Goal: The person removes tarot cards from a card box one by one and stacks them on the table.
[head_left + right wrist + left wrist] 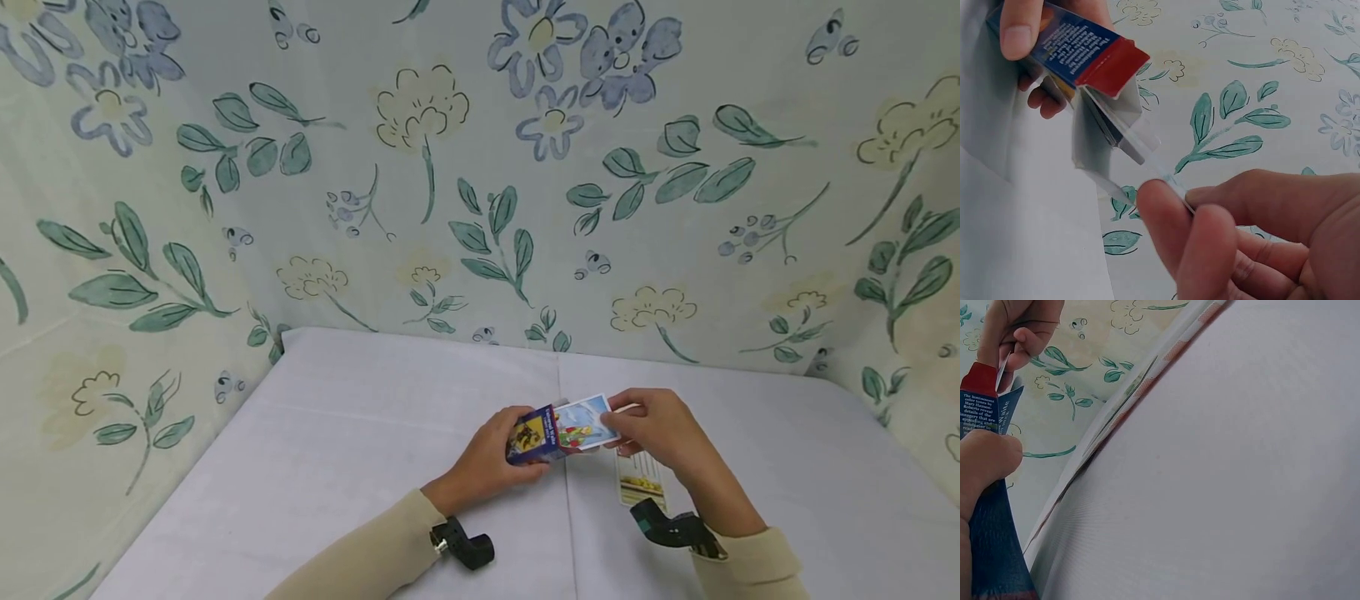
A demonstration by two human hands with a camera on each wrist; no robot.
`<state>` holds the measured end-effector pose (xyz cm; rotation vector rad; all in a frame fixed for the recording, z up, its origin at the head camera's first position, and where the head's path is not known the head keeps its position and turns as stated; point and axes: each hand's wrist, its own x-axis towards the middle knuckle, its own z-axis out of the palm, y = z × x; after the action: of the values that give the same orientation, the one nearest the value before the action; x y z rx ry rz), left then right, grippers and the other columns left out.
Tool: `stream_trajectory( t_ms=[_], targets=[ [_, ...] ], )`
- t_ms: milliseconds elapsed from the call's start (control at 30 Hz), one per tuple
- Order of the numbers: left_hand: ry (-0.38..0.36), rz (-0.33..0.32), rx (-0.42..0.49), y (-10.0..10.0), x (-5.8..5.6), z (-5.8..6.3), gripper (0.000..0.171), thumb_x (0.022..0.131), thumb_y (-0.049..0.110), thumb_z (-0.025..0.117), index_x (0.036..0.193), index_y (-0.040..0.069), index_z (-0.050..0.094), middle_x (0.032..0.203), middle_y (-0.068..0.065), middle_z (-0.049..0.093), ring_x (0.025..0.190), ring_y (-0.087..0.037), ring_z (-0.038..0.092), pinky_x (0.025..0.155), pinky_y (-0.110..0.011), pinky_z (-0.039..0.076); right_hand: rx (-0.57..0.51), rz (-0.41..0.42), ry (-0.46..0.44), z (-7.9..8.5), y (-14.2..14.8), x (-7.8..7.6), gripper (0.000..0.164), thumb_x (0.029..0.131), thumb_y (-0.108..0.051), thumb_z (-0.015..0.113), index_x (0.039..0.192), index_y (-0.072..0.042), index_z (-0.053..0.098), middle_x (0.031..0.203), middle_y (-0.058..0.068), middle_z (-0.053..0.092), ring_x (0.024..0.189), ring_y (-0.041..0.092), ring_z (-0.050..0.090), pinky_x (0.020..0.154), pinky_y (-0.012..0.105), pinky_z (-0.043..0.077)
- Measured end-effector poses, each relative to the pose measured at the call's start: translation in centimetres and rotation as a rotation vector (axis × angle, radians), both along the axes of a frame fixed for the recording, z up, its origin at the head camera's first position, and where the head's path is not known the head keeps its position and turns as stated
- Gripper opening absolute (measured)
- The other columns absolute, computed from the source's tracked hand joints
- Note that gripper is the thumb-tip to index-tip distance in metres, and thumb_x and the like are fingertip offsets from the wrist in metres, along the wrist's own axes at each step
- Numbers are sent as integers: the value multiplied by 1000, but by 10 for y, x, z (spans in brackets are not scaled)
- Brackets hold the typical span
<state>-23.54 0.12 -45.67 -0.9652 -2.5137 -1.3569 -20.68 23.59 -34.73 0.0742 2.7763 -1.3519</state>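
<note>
My left hand [483, 458] grips a small dark blue card box [529, 437] with a yellow picture on its face. Its end flap [1113, 69] is red inside and stands open in the right wrist view. A picture card [579, 423] with a blue sky sticks partway out of that end. Thumb and fingers of my right hand [663, 429] pinch the card's outer end. Edge-on in the right wrist view, the card [1163, 175] runs from the box mouth to the fingertips. The cards deeper inside are hidden by the box.
Below my right hand, another card [642, 485] with lines of text and a yellowish picture lies on the white-covered table [360, 417]. Floral cloth [480, 150] hangs behind the table and at both sides. A black wrist camera [468, 546] is strapped to each arm.
</note>
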Motion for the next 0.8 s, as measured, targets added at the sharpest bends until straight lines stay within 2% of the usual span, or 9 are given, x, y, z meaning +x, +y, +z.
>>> stream_trajectory(
  t_ms=[267,800],
  targets=[
    [-17,1,-7,0,0,1,71,82,42,75,139,14,41,128,-2,52,108,-9,49,93,-27,44,-29,-10,-2,3,7,0,40,89,-17,68,119,8,57,96,19,70,68,27,68,62,31,55],
    [-13,2,-8,1,0,0,72,82,40,75,139,14,40,129,0,51,110,-9,49,94,-27,44,27,-18,37,10,23,1,39,91,-20,64,119,6,58,94,15,71,67,25,62,65,30,53]
  ],
)
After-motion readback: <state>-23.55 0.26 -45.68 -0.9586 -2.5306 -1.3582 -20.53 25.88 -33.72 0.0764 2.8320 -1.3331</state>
